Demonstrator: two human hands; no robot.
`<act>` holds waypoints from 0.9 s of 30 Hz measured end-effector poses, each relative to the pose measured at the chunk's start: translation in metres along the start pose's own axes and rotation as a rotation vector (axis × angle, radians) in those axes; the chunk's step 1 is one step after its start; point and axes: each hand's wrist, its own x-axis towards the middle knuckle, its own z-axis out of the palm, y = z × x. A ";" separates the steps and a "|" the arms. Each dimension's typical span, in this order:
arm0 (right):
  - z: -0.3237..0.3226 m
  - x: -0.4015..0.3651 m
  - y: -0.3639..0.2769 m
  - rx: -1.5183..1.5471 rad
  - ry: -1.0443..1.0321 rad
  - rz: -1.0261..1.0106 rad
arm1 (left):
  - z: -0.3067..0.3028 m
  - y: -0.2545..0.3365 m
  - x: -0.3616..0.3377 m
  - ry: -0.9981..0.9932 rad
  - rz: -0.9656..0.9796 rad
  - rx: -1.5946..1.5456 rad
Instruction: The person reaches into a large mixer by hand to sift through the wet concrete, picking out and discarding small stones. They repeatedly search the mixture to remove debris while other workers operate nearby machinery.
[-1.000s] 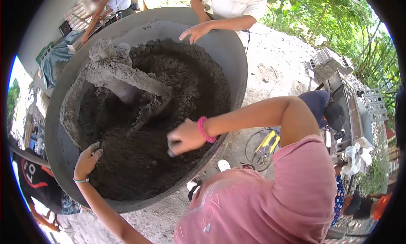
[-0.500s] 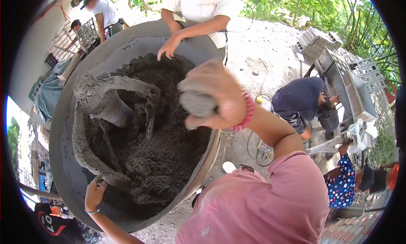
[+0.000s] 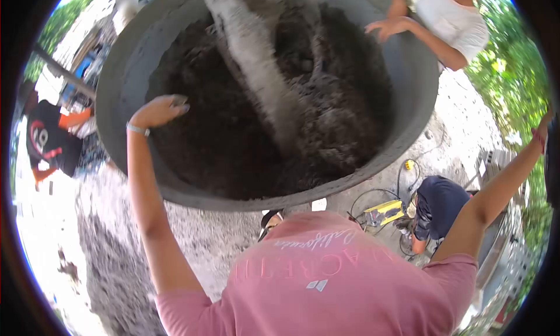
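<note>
A large round metal mixing pan (image 3: 122, 91) holds dark grey wet mortar (image 3: 204, 138). A thick mortar-caked mixer arm (image 3: 251, 56) slants across it. My left hand (image 3: 160, 111), with a pale wristband, hovers over the pan's left side. Its fingers are loosely stretched, and nothing shows in them. My right arm reaches far out to the right. Only part of my right hand (image 3: 547, 125) shows at the dark edge of the view, so its fingers and anything in them are hidden.
A person in a white shirt (image 3: 449, 21) stands across the pan, one hand over its rim. Another in dark clothes (image 3: 440, 205) bends low at right, near a yellow tool (image 3: 384, 212) and black cables. Someone in a black shirt (image 3: 52, 138) is at left.
My right hand, which held a grey lump over the pan, has swung far right. My left hand has come off the mixer arm. The whole view has turned.
</note>
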 end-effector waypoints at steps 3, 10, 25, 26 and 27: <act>0.055 -0.063 -0.052 0.308 -0.709 0.101 | 0.010 -0.028 0.017 -0.055 0.083 -0.043; 0.116 -0.234 -0.226 0.269 -1.951 -0.612 | 0.013 -0.020 0.028 0.100 0.239 0.181; 0.205 -0.331 -0.177 -0.039 -2.239 -0.754 | 0.052 0.001 0.035 -0.306 -0.083 0.483; 0.209 -0.322 -0.172 -0.008 -2.190 -0.698 | 0.053 0.002 0.036 -0.309 -0.071 0.471; 0.212 -0.312 -0.170 0.022 -2.142 -0.644 | 0.054 0.001 0.036 -0.278 -0.049 0.478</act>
